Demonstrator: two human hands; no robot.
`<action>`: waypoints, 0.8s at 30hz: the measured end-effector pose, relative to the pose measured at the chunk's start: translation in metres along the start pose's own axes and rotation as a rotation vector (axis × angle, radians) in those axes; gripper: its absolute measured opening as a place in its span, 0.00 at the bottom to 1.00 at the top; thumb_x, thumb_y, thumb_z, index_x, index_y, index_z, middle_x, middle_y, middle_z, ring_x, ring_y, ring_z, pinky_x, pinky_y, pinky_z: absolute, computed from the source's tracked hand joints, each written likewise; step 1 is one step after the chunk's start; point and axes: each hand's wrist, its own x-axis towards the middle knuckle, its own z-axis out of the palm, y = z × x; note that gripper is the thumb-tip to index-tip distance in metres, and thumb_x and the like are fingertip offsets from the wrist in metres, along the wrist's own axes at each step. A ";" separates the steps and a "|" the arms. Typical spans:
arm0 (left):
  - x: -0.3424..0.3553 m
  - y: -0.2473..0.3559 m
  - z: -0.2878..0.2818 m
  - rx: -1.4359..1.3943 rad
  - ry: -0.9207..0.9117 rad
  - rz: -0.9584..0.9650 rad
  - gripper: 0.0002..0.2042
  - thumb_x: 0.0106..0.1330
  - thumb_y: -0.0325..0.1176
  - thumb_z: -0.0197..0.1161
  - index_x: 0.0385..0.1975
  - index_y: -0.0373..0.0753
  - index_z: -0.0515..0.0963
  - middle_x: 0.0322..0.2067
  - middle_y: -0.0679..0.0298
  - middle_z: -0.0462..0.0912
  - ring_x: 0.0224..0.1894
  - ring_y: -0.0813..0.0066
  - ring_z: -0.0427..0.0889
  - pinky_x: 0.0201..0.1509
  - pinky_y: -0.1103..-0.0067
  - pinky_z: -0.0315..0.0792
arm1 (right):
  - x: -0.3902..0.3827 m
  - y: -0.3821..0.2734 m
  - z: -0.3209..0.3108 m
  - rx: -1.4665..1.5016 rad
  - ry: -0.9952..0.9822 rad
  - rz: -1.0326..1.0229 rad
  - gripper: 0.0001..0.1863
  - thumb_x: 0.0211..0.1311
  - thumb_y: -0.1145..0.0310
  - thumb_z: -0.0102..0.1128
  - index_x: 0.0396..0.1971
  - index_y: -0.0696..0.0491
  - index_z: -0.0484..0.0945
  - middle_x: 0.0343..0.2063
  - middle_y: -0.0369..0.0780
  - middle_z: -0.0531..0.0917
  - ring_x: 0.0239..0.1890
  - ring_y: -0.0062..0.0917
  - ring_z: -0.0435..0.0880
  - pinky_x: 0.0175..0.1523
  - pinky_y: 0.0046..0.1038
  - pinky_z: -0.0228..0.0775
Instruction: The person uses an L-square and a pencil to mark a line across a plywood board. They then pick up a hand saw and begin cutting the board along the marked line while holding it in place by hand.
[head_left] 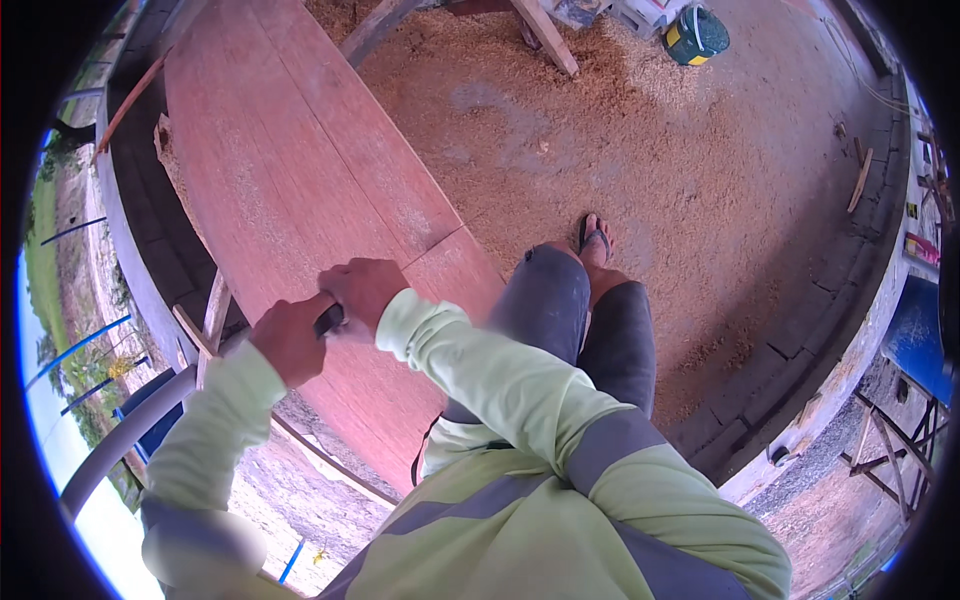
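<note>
A long reddish-brown wooden panel (pixel 300 160) with seams and pale dust on its face lies in front of me, slanting from upper left to lower middle. Over its left side my left hand (pixel 292 340) is closed, and a small black piece (pixel 328 320) sticks out by its thumb side. I cannot make out what tool that piece belongs to. My right hand (pixel 365 289) is curled into a fist right against the left one, slightly farther up the panel. Whatever lies under its fingers is hidden.
Wood shavings cover the floor (pixel 620 160) right of the panel. A dark green bucket (pixel 696 36) stands at the far right, near wooden trestle legs (pixel 545 35). A low block wall curves along the right, with a loose wood strip (pixel 860 180) beside it.
</note>
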 end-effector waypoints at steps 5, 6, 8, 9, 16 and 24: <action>0.016 0.020 -0.004 0.079 -0.024 -0.079 0.17 0.53 0.24 0.61 0.46 0.36 0.74 0.33 0.43 0.82 0.39 0.41 0.81 0.43 0.59 0.77 | -0.003 0.025 -0.012 -0.028 -0.037 0.023 0.20 0.38 0.57 0.74 0.31 0.48 0.77 0.29 0.37 0.82 0.38 0.38 0.83 0.42 0.39 0.75; -0.012 0.009 -0.028 0.062 -0.079 -0.019 0.20 0.53 0.24 0.61 0.49 0.35 0.73 0.32 0.44 0.83 0.38 0.42 0.82 0.43 0.60 0.78 | 0.006 -0.006 -0.015 0.016 0.032 -0.047 0.20 0.37 0.59 0.74 0.32 0.49 0.76 0.29 0.37 0.82 0.38 0.38 0.82 0.41 0.39 0.76; -0.054 0.022 -0.073 -0.016 -0.105 -0.056 0.18 0.53 0.22 0.60 0.47 0.36 0.75 0.31 0.42 0.82 0.38 0.42 0.82 0.43 0.57 0.76 | 0.011 -0.058 -0.009 0.122 0.102 -0.073 0.21 0.37 0.62 0.73 0.33 0.49 0.74 0.29 0.38 0.81 0.36 0.38 0.81 0.39 0.38 0.76; -0.067 0.025 -0.083 -0.028 -0.094 -0.070 0.17 0.53 0.22 0.60 0.45 0.35 0.75 0.31 0.43 0.82 0.37 0.42 0.82 0.43 0.57 0.76 | 0.013 -0.074 -0.013 0.128 0.071 -0.060 0.21 0.37 0.62 0.73 0.33 0.50 0.74 0.29 0.37 0.81 0.36 0.37 0.81 0.38 0.38 0.76; 0.042 0.021 0.010 0.080 0.016 -0.016 0.14 0.57 0.27 0.57 0.44 0.37 0.76 0.31 0.43 0.83 0.37 0.40 0.82 0.44 0.57 0.78 | 0.000 0.053 -0.006 -0.065 0.013 0.087 0.20 0.34 0.56 0.75 0.27 0.47 0.76 0.27 0.35 0.82 0.37 0.37 0.82 0.40 0.40 0.76; -0.072 0.025 -0.077 -0.098 -0.049 -0.009 0.17 0.53 0.22 0.61 0.45 0.36 0.76 0.33 0.45 0.83 0.39 0.44 0.83 0.46 0.59 0.78 | 0.017 -0.070 -0.005 0.135 0.061 -0.069 0.19 0.37 0.63 0.72 0.31 0.50 0.76 0.29 0.38 0.81 0.38 0.37 0.81 0.41 0.38 0.75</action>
